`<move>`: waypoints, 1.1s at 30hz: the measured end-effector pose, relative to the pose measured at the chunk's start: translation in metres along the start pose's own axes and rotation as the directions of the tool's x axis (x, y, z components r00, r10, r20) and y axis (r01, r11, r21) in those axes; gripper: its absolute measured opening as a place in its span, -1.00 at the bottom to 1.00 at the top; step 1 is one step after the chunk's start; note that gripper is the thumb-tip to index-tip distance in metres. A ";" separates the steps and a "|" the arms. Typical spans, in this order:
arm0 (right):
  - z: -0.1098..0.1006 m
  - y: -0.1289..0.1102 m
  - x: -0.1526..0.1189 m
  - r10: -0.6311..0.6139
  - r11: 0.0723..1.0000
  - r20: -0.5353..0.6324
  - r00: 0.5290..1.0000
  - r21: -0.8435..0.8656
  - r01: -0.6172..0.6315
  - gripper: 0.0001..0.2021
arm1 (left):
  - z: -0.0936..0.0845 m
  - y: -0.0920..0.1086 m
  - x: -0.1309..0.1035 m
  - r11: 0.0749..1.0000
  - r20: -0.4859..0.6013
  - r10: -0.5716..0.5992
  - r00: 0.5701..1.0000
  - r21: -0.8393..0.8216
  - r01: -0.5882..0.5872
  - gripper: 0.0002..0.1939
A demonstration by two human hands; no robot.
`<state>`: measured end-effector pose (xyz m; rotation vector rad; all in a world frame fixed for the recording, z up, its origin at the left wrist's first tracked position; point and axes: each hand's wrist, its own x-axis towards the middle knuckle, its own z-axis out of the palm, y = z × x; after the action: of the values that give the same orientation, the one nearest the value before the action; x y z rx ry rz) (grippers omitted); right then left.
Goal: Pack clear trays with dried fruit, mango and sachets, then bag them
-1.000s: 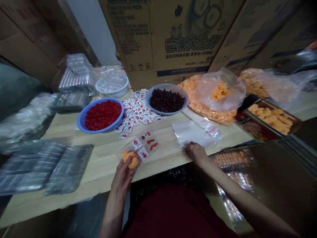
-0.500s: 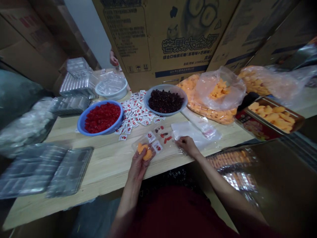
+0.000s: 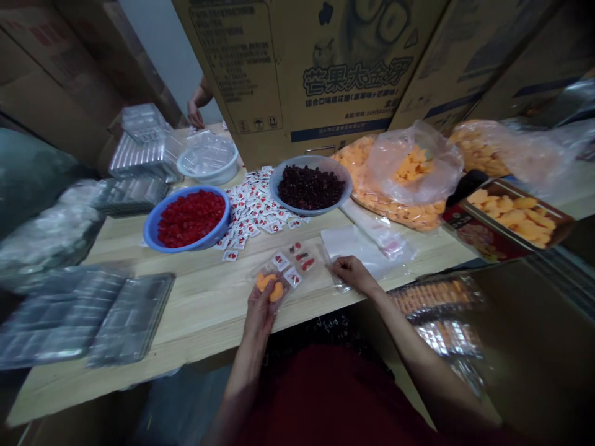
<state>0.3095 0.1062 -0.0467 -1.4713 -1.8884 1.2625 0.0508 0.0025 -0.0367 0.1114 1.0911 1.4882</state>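
The left hand [image 3: 258, 306] grips a transparent tray [image 3: 266, 265] by its near left end, with the thumb pressed over orange sweets [image 3: 268, 286]. The tray is near the front edge of the bench [image 3: 209, 297], about the middle of its length; whether it touches the wood, I cannot tell. Further along it lie two white packets [image 3: 292, 277], then small red and dark pieces [image 3: 307, 263].

The right hand [image 3: 352, 272] is closed, its fingers bent together, and seems to pinch the near left corner of a plastic bag [image 3: 346, 244], which lies flat to the right of the tray. Behind, toward the back edge, stand a blue bowl [image 3: 195, 246] and a grey bowl [image 3: 316, 211].

I judge the tray to be very light, of thin and rather stiff plastic, which may bend or crack if it is squeezed hard. Its surface is probably slippery, and the small pieces could slide when it tilts. A lid I cannot make out. The best hold is on the rim at one end, kept level. The bag should be soft and limp, easier to take by a corner.
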 end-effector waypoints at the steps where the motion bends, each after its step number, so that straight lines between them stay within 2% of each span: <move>1: -0.001 -0.002 0.000 -0.001 1.000 0.015 1.000 -0.019 0.001 -0.60 | -0.001 0.002 0.000 1.000 -0.002 0.007 1.000 -0.020 -0.008 -0.65; 4: 0.001 -0.009 -0.002 0.015 0.995 0.005 1.000 -0.099 -0.015 -0.66 | 0.002 0.008 -0.003 0.998 -0.002 0.019 1.000 -0.058 -0.019 -0.68; 7: 0.015 -0.023 -0.008 0.035 0.977 -0.105 0.994 -0.207 -0.056 -0.77 | 0.006 0.014 -0.006 0.998 0.002 0.026 1.000 -0.065 -0.026 -0.72; 9: 0.029 -0.035 -0.013 0.052 0.918 -0.165 0.985 -0.379 -0.112 -0.81 | 0.008 0.018 -0.007 0.997 0.009 0.036 0.999 -0.068 -0.035 -0.71; 11: 0.040 -0.047 -0.015 0.084 0.809 -0.173 0.981 -0.563 -0.168 -0.78 | 0.007 0.022 -0.008 0.996 0.013 0.047 0.999 -0.073 -0.046 -0.70; 12: 0.044 -0.052 -0.014 0.103 0.762 -0.163 0.981 -0.621 -0.183 -0.76 | 0.005 0.024 -0.009 0.996 0.014 0.052 0.999 -0.078 -0.050 -0.70; 14: 0.045 -0.056 -0.011 0.131 0.736 -0.133 0.982 -0.651 -0.186 -0.74 | 0.002 0.029 -0.011 0.994 0.006 0.064 0.998 -0.091 -0.063 -0.71; 20: 0.012 -0.039 0.007 0.139 0.829 -0.015 0.990 -0.546 -0.124 -0.91 | -0.006 0.036 -0.016 0.991 -0.016 0.071 0.997 -0.113 -0.072 -0.72; 22: 0.002 -0.031 0.011 0.128 0.877 0.024 0.991 -0.470 -0.102 -0.90 | -0.005 0.033 -0.017 0.991 -0.027 0.060 0.998 -0.115 -0.062 -0.71; 27: -0.006 -0.016 0.012 0.085 0.972 0.096 0.992 -0.226 -0.062 -0.79 | 0.008 0.015 -0.015 0.995 0.008 0.038 0.999 -0.088 -0.037 -0.64; 30: -0.006 -0.008 0.009 0.047 0.992 0.076 0.996 -0.119 -0.037 -0.76 | 0.015 0.000 -0.012 0.999 0.028 0.030 0.999 -0.044 -0.029 -0.59; 33: -0.005 -0.003 0.006 0.026 0.999 0.021 0.999 -0.047 -0.025 -0.76 | 0.013 -0.013 -0.011 0.997 0.019 0.071 0.997 0.031 -0.072 -0.53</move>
<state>0.3102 0.1133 -0.0424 -1.5157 -1.9306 1.2588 0.0711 -0.0021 -0.0321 0.1876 1.1061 1.5308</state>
